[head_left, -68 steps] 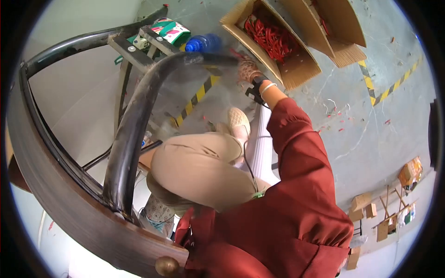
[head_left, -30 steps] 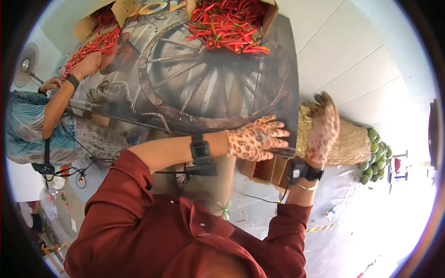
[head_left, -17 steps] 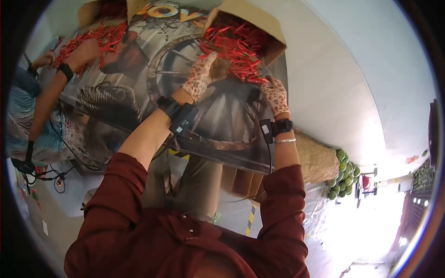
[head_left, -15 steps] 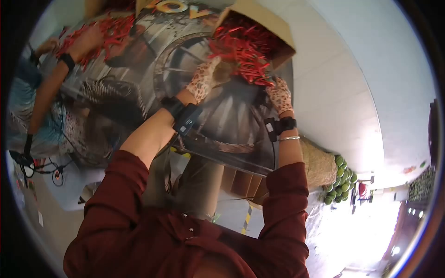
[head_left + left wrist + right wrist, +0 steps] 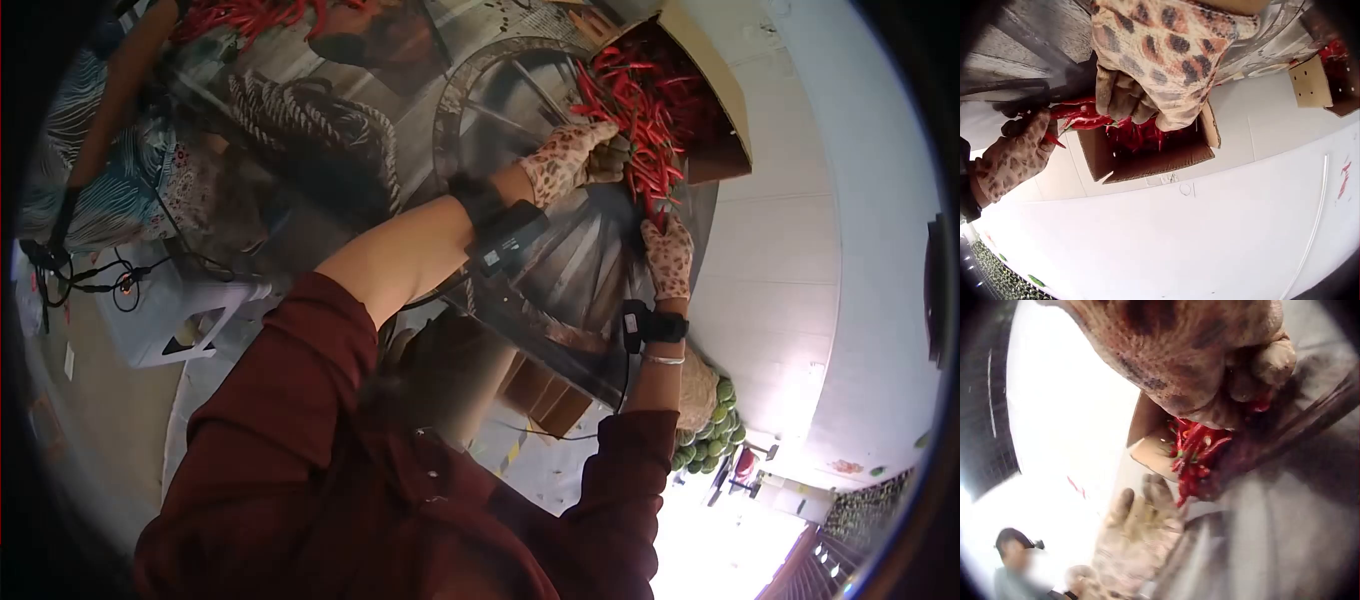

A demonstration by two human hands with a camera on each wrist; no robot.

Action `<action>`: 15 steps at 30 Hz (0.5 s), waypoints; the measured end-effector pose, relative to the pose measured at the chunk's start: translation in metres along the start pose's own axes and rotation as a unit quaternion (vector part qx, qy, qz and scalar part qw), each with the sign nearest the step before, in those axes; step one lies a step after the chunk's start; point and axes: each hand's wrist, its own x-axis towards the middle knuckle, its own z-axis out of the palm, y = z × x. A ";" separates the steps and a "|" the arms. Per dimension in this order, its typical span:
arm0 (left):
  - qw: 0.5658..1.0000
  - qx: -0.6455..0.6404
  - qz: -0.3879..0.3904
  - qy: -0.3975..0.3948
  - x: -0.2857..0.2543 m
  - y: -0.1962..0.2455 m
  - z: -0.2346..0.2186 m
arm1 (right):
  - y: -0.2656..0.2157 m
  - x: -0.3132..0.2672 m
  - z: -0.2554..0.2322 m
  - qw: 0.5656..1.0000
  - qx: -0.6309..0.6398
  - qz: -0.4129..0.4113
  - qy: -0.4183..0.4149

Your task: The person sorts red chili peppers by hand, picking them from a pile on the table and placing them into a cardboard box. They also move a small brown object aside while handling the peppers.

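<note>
Red chili peppers (image 5: 645,115) spill from a cardboard box (image 5: 722,160) lying on its side on the printed tabletop (image 5: 545,275). Beside the pile is my gloved left hand (image 5: 565,165), its palm turned toward the chilies. Its fingers (image 5: 1157,490) look loosely extended in the right wrist view. At the pile's near end my right hand (image 5: 668,258), in a matching leopard-spot glove, pinches a red chili (image 5: 1054,139) between thumb and fingers. Most of the box's inside is hidden by my left hand in the left wrist view.
Another person's arm (image 5: 125,85) reaches over a second chili pile (image 5: 245,18) at the far left. A white stool (image 5: 175,310) stands below that person. Cardboard boxes (image 5: 545,392) sit under the table, and green round fruits (image 5: 715,430) lie beyond its right side.
The view has swung from the floor boxes up to the table. My hands came from the table's near edge to the chili pile, and the right one now pinches a chili.
</note>
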 end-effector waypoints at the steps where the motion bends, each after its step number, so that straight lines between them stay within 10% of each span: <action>1: 0.999 0.011 0.021 0.030 0.025 0.066 -0.036 | -0.050 0.053 -0.002 1.000 0.006 0.017 -0.012; 4: 0.999 0.007 0.034 0.041 0.036 0.114 -0.068 | -0.126 0.105 0.012 0.966 0.244 0.047 -0.073; 10: 1.000 -0.012 0.008 0.005 0.027 0.118 -0.056 | -0.176 0.116 0.010 0.972 0.182 -0.145 0.028; 14: 0.989 0.133 0.035 -0.045 0.038 0.111 -0.081 | -0.210 0.113 0.011 0.977 0.186 -0.100 -0.029; 15: 0.998 0.038 -0.020 0.048 0.026 0.119 -0.058 | -0.210 0.112 0.011 0.969 0.215 -0.113 -0.033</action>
